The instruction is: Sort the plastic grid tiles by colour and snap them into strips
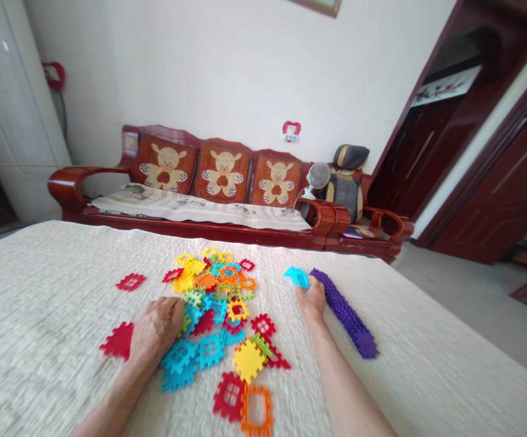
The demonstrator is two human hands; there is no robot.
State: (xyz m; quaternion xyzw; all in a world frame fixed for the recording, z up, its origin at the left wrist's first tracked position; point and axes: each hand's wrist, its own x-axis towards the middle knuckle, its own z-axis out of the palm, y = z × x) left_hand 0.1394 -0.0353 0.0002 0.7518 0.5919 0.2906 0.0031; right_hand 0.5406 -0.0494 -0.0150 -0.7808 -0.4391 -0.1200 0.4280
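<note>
On the cloth-covered table lies a loose pile of toothed plastic building tiles in several colours, some solid and some with window openings. My left hand (158,325) is closed at the left side of the pile, beside a light green window tile (193,298) and blue tiles (211,350); its fingertips are hidden, so what they hold cannot be made out. A red solid tile (118,341) sticks out from under its left side. My right hand (313,297) is closed on a few light blue tiles (296,277), just left of a long row of purple tiles (343,309).
Near the front lie a red window tile (228,396) and an orange frame tile (257,409). A lone red window tile (131,281) sits at the left. Beyond the table (427,364) stand a wooden sofa (200,224) with bear cushions and a small fan (319,176).
</note>
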